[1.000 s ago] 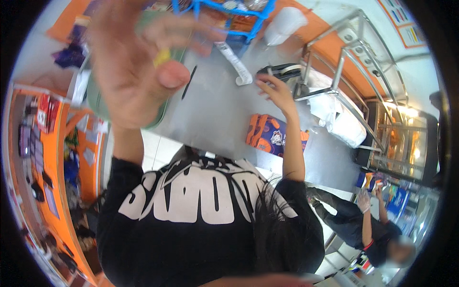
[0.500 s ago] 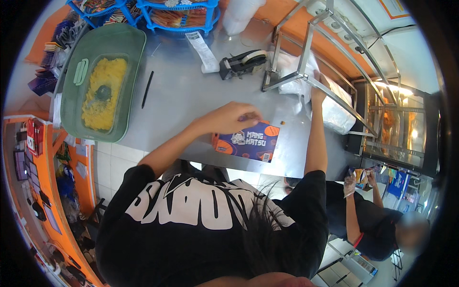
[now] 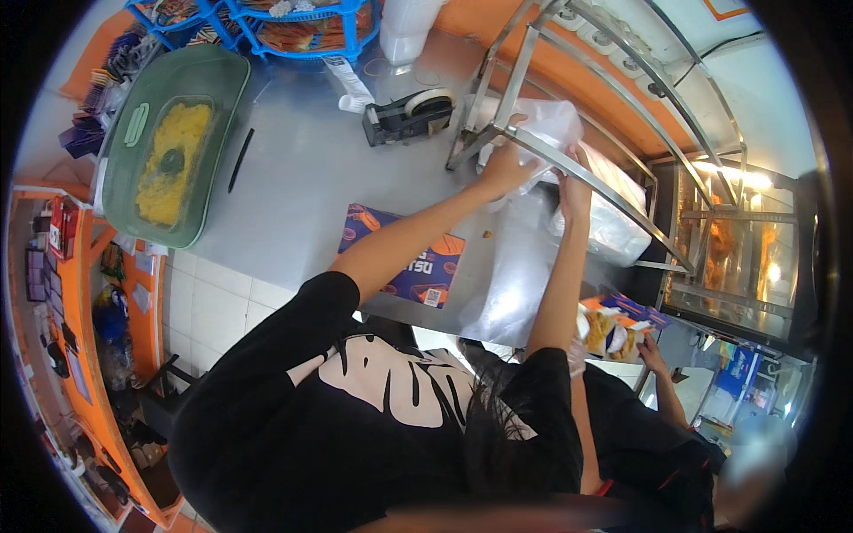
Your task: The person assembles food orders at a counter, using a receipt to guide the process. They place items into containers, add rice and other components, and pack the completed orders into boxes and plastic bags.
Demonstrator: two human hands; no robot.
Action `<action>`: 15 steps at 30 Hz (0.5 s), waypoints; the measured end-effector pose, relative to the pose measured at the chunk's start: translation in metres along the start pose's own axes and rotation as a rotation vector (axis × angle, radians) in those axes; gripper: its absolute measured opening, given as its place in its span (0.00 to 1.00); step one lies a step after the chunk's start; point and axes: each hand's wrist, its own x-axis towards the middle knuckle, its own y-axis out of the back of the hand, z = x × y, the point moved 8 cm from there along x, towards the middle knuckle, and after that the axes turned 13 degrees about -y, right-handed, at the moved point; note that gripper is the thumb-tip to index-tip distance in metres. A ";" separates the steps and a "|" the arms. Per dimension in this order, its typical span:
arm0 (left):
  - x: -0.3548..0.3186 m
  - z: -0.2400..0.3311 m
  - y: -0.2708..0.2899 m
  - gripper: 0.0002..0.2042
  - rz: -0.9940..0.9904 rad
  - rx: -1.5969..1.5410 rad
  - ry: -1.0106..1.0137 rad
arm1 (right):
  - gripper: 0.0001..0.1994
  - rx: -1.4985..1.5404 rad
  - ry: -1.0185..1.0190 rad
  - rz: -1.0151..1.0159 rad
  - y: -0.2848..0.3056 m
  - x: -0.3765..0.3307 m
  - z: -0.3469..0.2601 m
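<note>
A steel tabletop (image 3: 293, 191) fills the middle, with a bent metal rack (image 3: 569, 169) standing over its right end. At the left end sits a green tub (image 3: 147, 98) with a clear lid over yellow crumbs, and a black pen (image 3: 240, 160) lies just beside it. Under the rack is a pile of clear plastic bags (image 3: 613, 218), and both of the person's arms reach to it. The left hand (image 3: 508, 169) has its fingers closed on a bag's upper edge; the right hand (image 3: 573, 191) grips the plastic beside it, fingers curled shut. A flat purple and orange box (image 3: 425, 262) lies on the tabletop's near edge, partly under the left forearm. A black tape dispenser (image 3: 404, 115) stands behind, near blue wire baskets (image 3: 293, 22)
</note>
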 end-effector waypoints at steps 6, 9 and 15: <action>0.001 -0.023 -0.001 0.28 -0.028 0.085 0.144 | 0.08 -0.005 0.027 0.153 -0.002 -0.029 0.037; 0.004 -0.013 -0.008 0.28 -0.007 0.251 -0.112 | 0.08 0.070 -0.014 0.177 0.009 -0.026 0.046; 0.030 -0.064 -0.041 0.23 -0.342 0.580 0.068 | 0.10 0.288 0.168 0.513 0.034 -0.072 0.042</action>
